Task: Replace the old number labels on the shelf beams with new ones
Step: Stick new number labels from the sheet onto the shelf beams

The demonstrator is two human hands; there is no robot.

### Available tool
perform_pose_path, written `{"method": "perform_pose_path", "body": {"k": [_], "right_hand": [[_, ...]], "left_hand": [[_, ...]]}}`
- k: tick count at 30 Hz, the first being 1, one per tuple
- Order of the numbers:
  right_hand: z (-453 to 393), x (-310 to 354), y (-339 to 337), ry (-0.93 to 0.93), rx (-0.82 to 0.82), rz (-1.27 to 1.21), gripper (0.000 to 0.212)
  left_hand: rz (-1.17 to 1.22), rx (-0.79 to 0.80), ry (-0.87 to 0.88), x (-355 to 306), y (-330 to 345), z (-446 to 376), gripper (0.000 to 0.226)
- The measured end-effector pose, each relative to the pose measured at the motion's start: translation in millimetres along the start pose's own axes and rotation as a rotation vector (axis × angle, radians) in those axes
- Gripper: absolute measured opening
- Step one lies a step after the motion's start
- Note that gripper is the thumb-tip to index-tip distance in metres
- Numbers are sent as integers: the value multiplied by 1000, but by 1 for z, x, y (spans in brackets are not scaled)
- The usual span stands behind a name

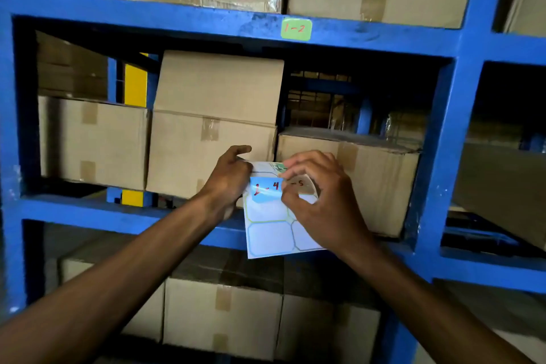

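The left hand [227, 177] pinches the white sticker sheet [270, 230] at its top corner. The right hand [313, 198] pinches a blue label [266, 190], half peeled and curling off the sheet, marked "2-4" in red; just right of that grip reads "-5". Above, a green label [296, 29] on the beam [177, 19] reads "1-2".

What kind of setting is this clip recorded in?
Most likely a warehouse or stockroom: blue metal racking stacked with taped cardboard cartons, and a handwritten location label "1-2" stuck on a beam.
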State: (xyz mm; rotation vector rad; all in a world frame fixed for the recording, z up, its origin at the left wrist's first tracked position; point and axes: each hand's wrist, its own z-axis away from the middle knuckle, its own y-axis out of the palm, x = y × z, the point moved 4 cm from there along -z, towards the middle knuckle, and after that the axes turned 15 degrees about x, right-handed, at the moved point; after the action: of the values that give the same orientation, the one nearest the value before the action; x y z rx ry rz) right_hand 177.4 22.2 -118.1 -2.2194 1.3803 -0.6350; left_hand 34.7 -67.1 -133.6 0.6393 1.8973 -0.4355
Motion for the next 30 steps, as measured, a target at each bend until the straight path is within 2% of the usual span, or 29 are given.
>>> {"method": "perform_pose_path", "body": {"k": [3,7,10,16,22,27,30], "right_hand": [[5,-9,6,188,28,-222,3],[12,-30,26,409,103,-444,11],[19,-45,47,460,117,-411,12],[38,-66,101,484,122,-276,17],[51,-89,144,564,109,-144,17],[59,-103,166,624,91,-102,12],[60,-104,173,641,100,-72,13]], "left_hand": [[-211,-12,20,21,-17,9,45],[-527,126,174,43,-29,29,56],[-697,218,257,63,-35,46,61],[-1045,420,239,115,-52,55,75],[-1105,590,248,153,-75,45,84],[-1259,661,230,175,-80,40,100],[-1339,671,196,178,-79,35,90]]}}
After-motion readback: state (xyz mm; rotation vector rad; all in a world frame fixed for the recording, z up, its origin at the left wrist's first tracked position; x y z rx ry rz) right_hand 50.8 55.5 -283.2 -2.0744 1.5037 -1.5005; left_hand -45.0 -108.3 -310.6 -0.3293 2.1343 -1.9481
